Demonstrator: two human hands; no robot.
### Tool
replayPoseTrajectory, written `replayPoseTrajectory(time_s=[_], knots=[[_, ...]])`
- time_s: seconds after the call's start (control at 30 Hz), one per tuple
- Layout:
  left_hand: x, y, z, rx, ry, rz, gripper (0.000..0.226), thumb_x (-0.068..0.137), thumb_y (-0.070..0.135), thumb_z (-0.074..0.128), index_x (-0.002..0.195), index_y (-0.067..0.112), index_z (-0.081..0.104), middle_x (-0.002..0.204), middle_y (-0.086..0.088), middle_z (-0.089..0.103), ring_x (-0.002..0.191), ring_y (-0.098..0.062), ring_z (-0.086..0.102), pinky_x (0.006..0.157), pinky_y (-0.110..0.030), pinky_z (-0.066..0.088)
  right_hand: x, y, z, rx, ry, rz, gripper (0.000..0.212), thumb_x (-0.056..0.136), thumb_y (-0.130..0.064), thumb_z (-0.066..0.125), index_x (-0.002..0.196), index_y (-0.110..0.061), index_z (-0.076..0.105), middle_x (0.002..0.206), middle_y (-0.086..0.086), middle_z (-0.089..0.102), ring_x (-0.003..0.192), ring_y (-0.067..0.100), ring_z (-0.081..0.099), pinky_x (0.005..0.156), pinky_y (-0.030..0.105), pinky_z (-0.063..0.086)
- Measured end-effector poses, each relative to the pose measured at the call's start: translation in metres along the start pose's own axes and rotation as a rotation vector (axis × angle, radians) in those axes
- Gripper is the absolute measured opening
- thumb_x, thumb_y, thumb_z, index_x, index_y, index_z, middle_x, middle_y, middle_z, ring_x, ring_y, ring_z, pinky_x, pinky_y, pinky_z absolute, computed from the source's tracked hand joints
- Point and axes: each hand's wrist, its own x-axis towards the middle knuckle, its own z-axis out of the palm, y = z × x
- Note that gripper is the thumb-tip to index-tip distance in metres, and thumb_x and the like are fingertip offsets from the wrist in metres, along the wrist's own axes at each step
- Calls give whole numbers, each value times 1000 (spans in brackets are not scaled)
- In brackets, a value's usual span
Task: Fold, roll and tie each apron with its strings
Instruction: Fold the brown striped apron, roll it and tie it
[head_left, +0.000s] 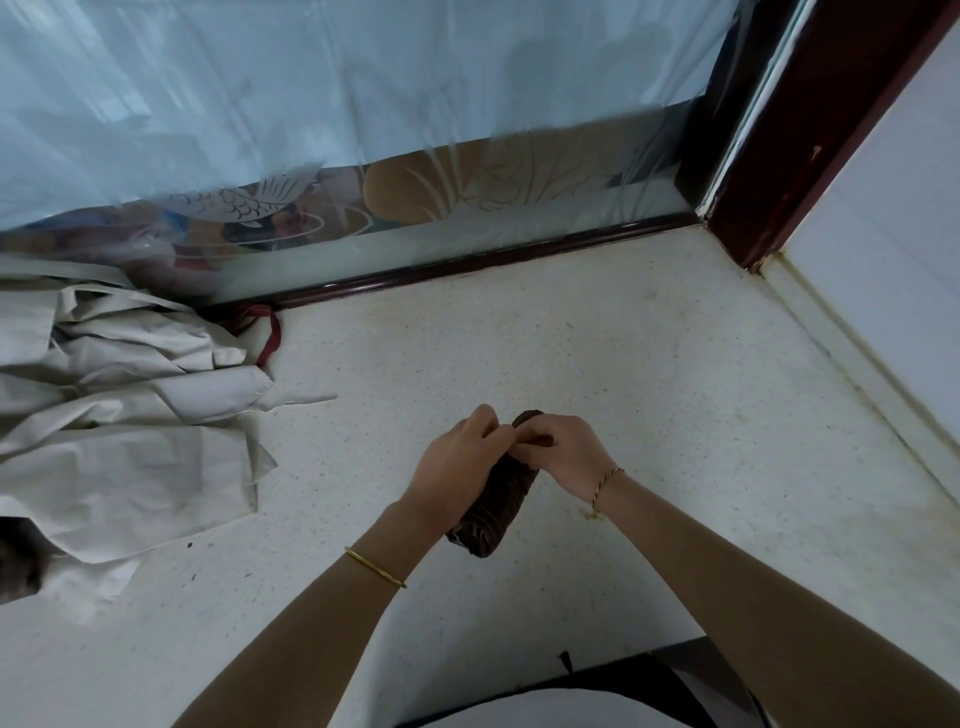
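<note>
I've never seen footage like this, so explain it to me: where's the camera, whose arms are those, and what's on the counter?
There is no machine here. This single picture comes from a wide-angle camera worn on a person's head, looking forward and down, so the two bare arms are the wearer's own. The left hand and right hand meet on a dark brown rolled cloth apron, fingers curled and pinching near its far end, probably tying its strings, though fingers hide those. The surface is a pale speckled stone counter. At the left lies a crumpled pile of cream cloth aprons, with a dark red fabric strap poking out behind it. A frosted glass panel stands along the back.
</note>
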Motion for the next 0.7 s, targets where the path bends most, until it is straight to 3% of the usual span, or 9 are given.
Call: replayPoseTrajectory(time_s=[0.07, 0.13, 0.23, 0.3, 0.43, 0.7], knots=[[2, 4, -3, -104, -11, -69, 14, 89, 35, 52, 92, 20, 51, 82, 5, 57, 71, -19, 55, 59, -27, 46, 1, -2, 0, 49, 4, 8, 11, 87, -13, 65, 94, -18, 72, 81, -7, 70, 72, 1, 64, 65, 13, 49], [1, 4, -2, -84, -3, -43, 16, 90, 38, 46, 91, 23, 50, 84, 6, 59, 78, -19, 58, 66, -33, 49, 1, -4, -1, 54, -10, 14, 15, 87, -11, 63, 89, -23, 72, 77, -6, 69, 67, 1, 63, 62, 12, 48], [-2, 2, -1, -71, 62, 10, 21, 89, 40, 44, 91, 24, 57, 81, 18, 53, 72, -10, 51, 64, -21, 43, 1, -8, -3, 32, -45, -19, 23, 86, -6, 61, 84, -27, 71, 76, -9, 68, 63, -4, 61, 60, 10, 46], [-2, -7, 6, -78, 99, 50, 29, 86, 35, 40, 92, 17, 63, 90, 10, 56, 69, -11, 52, 59, -21, 47, 2, -9, -5, 36, -64, -40, 23, 85, -4, 62, 85, -25, 72, 78, -10, 66, 64, -5, 61, 61, 11, 47], [-2, -10, 5, -201, 130, 54, 28, 87, 25, 44, 89, 11, 68, 94, -3, 61, 68, -17, 60, 53, -31, 54, 3, -9, -11, 35, -91, -71, 23, 85, -3, 64, 84, -25, 71, 77, -9, 64, 63, -3, 60, 65, 16, 51], [-3, -9, 5, -450, 169, 3, 24, 87, 25, 49, 90, 13, 70, 93, 4, 62, 83, -4, 55, 68, -20, 50, 6, -15, -20, -144, -155, -142, 13, 85, -6, 65, 84, -18, 69, 74, -9, 61, 62, -1, 59, 62, 15, 51]])
